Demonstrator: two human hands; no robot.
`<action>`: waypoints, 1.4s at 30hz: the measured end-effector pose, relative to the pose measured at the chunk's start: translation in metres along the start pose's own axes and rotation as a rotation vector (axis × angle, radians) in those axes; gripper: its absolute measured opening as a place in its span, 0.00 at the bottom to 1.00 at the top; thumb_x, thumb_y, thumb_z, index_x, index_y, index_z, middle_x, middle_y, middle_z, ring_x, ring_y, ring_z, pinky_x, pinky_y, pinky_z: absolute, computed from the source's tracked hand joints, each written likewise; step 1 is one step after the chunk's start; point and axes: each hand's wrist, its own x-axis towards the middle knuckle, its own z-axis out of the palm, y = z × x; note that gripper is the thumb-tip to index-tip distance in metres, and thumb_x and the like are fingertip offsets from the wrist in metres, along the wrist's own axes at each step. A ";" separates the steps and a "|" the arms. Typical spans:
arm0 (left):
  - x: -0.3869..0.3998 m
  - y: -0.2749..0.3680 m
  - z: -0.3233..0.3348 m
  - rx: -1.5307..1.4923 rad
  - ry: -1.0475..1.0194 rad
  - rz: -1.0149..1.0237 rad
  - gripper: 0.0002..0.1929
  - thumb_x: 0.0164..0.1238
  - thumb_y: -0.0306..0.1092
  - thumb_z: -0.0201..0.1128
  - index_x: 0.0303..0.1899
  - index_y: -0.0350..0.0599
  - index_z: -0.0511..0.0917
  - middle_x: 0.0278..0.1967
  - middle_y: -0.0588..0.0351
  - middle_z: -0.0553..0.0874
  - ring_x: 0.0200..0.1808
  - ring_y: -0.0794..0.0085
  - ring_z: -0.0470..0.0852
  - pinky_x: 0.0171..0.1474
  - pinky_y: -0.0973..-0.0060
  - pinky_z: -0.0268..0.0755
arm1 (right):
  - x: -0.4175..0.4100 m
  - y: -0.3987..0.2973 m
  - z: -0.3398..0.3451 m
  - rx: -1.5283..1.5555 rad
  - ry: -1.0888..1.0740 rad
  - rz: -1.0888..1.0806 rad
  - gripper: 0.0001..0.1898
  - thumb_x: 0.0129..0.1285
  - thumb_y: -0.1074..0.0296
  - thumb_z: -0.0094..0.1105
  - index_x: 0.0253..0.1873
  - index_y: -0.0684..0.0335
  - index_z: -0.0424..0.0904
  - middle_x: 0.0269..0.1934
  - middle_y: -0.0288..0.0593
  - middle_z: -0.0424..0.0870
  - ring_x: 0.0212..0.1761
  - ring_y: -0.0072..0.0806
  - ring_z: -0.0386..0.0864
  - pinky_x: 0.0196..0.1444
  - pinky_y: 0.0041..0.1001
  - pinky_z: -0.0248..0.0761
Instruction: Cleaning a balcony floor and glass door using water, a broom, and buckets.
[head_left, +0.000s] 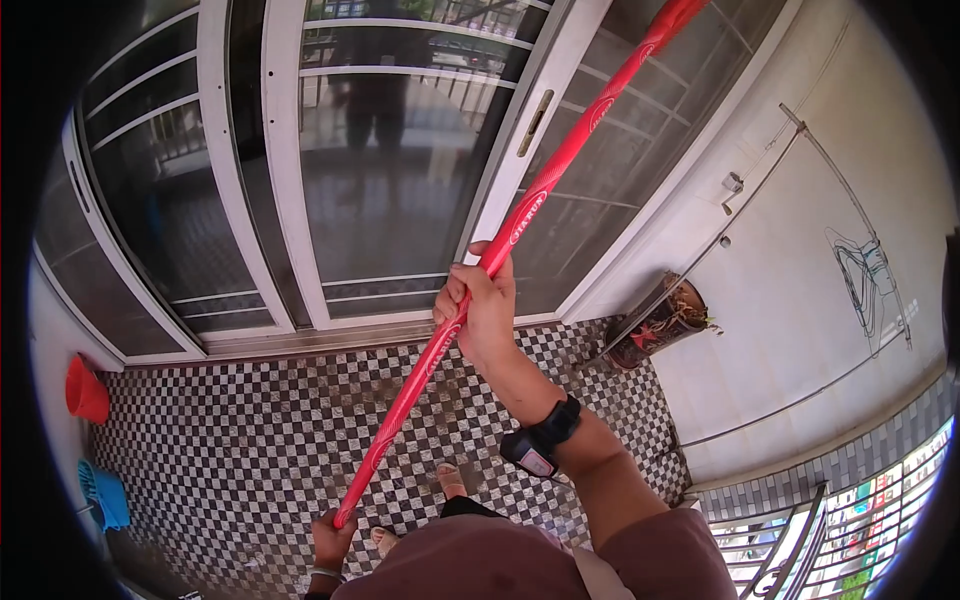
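A long red pole (525, 217) with a printed pattern runs slantwise across the view, its upper end rising past the top edge. Around its middle, my right hand (480, 304) is closed, in front of the sliding glass door. My left hand (334, 534) grips the pole's lower end, low at the left of my body. Red bristles or a fringe show near the pole's top, but what the end carries is cut off. Behind the pole stands a white-framed glass door panel (390, 172) with a recessed handle (535, 123).
A red bucket (86, 390) and a blue basket or bucket (109, 495) stand at the left wall. At the right are a dark plant pot (652, 322), a thin metal drying rack (705, 251) with hangers (862, 277), and a window railing (825, 540). Checkered tiles (262, 435) cover the floor.
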 end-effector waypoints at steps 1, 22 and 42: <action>0.004 0.012 0.002 0.007 -0.018 0.002 0.10 0.55 0.32 0.62 0.23 0.34 0.76 0.14 0.65 0.71 0.18 0.84 0.65 0.20 0.75 0.59 | 0.009 -0.005 -0.001 0.000 0.018 -0.007 0.12 0.60 0.75 0.49 0.47 0.52 0.64 0.17 0.36 0.62 0.12 0.24 0.61 0.15 0.27 0.61; -0.152 -0.099 -0.068 0.556 0.279 -0.045 0.14 0.53 0.36 0.64 0.17 0.39 0.72 0.13 0.43 0.75 0.15 0.54 0.76 0.20 0.62 0.66 | -0.076 0.097 -0.015 0.186 0.098 0.428 0.09 0.59 0.77 0.45 0.40 0.52 0.67 0.13 0.31 0.57 0.09 0.20 0.55 0.11 0.26 0.52; -0.163 -0.089 -0.093 0.786 -0.062 -0.404 0.18 0.43 0.53 0.69 0.26 0.47 0.80 0.22 0.46 0.82 0.28 0.52 0.84 0.32 0.60 0.73 | -0.079 0.208 -0.173 0.117 0.601 0.629 0.08 0.57 0.76 0.47 0.32 0.49 0.66 0.14 0.26 0.54 0.10 0.18 0.52 0.13 0.24 0.51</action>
